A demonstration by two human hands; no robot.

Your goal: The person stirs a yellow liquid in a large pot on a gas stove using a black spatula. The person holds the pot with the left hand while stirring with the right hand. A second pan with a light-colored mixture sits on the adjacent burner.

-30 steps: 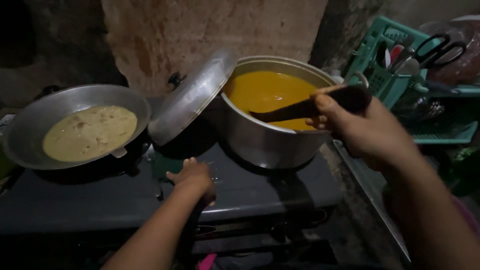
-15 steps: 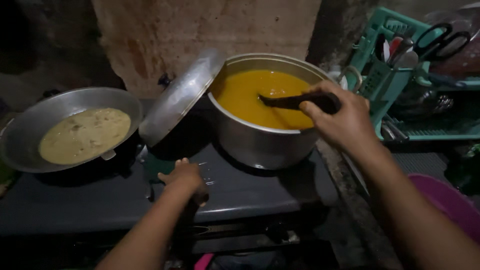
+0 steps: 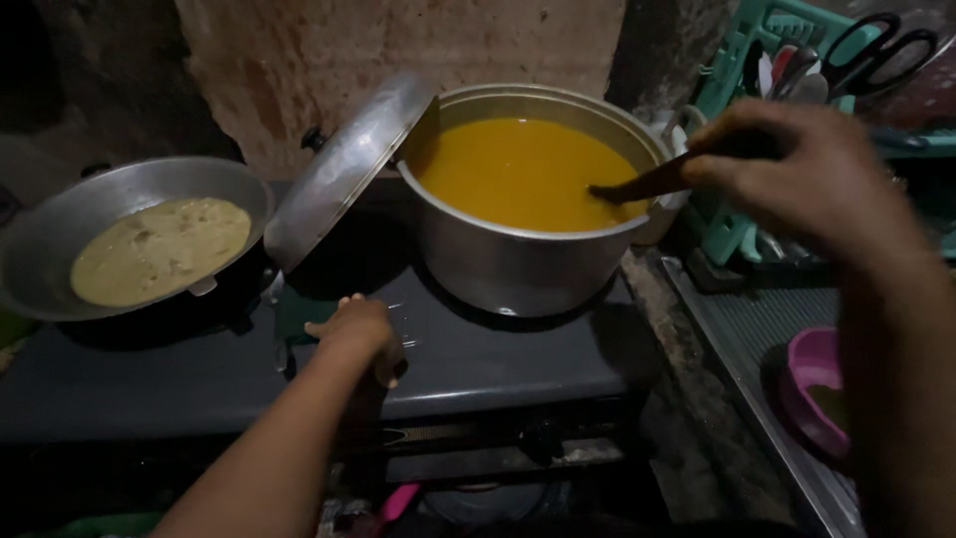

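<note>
So a dark spoon [image 3: 647, 183] is gripped by the fingers of the right hand [image 3: 807, 179], its tip dipped into the orange soup in the big metal pot [image 3: 528, 259] on the stove [image 3: 498, 359]. The lid [image 3: 344, 169] is leaned tilted against the pot's left rim. The left hand [image 3: 357, 334] is rested on the stove front, fingers curled with nothing held. A pan [image 3: 60, 229] of pale batter is parked further left

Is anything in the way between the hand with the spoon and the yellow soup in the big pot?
No. The right hand holds the dark spoon, already dipping into the soup. The lid leans aside against the pot.
</note>
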